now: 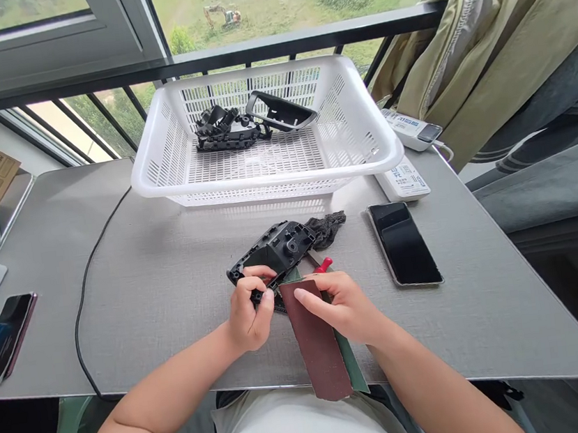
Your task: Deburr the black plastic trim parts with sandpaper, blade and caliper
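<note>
My left hand (252,311) pinches the near left edge of a black moulded plastic part (277,247), which is tilted over the table. In my right hand (343,305) is a folded strip of sandpaper (318,346), brown on the face toward me and green on the back. Its top end meets the near edge of the plastic part, and the rest hangs down past the table edge. Behind my right fingers shows a red-handled tool (323,266), partly hidden. A crumpled dark cloth (328,228) lies just beyond the plastic part.
A white plastic basket (268,180) at the back holds several black plastic parts (230,129). One phone (405,244) lies at right, another (6,337) at far left. White boxes (403,180) stand by the basket. A black cable (85,273) crosses the table's left side.
</note>
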Available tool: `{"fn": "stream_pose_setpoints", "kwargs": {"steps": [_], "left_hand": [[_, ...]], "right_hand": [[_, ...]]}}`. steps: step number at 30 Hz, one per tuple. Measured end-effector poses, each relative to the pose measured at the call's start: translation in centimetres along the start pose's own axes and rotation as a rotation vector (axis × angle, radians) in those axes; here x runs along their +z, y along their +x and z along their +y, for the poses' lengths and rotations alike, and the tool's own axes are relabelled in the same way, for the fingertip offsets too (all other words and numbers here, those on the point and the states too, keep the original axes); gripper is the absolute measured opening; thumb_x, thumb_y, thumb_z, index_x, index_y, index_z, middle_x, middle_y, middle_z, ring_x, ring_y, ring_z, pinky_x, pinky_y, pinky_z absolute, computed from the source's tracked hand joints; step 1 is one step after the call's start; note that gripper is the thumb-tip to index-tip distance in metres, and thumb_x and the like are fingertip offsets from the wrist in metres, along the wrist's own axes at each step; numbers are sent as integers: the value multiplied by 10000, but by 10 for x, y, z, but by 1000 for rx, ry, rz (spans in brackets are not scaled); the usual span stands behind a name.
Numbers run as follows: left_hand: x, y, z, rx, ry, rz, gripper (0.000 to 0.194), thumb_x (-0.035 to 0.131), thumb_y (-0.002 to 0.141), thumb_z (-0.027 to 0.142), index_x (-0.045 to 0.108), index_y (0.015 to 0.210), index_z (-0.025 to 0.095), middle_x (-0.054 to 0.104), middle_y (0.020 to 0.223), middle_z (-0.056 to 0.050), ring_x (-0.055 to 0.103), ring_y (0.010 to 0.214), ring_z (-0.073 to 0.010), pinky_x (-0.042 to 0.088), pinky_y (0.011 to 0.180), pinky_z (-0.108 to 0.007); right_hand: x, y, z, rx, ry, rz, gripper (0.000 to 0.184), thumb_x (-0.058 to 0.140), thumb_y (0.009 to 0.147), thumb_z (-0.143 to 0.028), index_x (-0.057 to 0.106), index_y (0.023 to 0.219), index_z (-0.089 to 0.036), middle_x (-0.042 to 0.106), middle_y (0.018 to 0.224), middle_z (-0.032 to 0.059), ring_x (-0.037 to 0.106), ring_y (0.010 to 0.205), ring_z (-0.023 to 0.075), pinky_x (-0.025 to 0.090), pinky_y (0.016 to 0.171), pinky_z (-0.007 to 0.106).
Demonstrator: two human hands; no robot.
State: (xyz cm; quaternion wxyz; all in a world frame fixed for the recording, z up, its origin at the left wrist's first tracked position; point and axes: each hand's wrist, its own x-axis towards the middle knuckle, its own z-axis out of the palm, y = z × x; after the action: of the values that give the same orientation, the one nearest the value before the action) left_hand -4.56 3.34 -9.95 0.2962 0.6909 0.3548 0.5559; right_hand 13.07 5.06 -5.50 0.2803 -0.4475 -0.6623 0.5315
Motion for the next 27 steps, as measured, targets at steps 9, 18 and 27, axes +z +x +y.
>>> {"fn": "stream_pose_setpoints", "kwargs": {"steps": [9, 18, 27], "left_hand": [[0, 0, -1, -84, -62, 74, 172, 485, 882, 107, 391, 955, 231, 575, 999, -47, 563, 890, -134, 467, 793, -306], [1, 0, 0, -170, -371, 216, 172, 560, 827, 176, 419, 904, 238, 584, 933, -10, 586, 757, -139, 489, 691, -306], [-2, 2, 4, -169, -419, 248, 207, 551, 795, 228, 456, 978, 248, 598, 897, -19, 544, 724, -148, 467, 625, -286]], "right_hand": [[-3, -1, -5, 64, 143, 5, 400, 559, 819, -414, 427, 521, -183, 378, 517, -36, 334, 504, 92, 283, 459, 232], [-7, -4, -9, 169, 544, 405, 370, 729, 653, -506, 603, 546, -175, 495, 492, -13, 389, 435, 98, 330, 402, 234], [-5, -5, -5, 138, 510, 427, 391, 726, 643, -543, 615, 553, -179, 516, 484, 2, 394, 406, 105, 317, 372, 241]]}}
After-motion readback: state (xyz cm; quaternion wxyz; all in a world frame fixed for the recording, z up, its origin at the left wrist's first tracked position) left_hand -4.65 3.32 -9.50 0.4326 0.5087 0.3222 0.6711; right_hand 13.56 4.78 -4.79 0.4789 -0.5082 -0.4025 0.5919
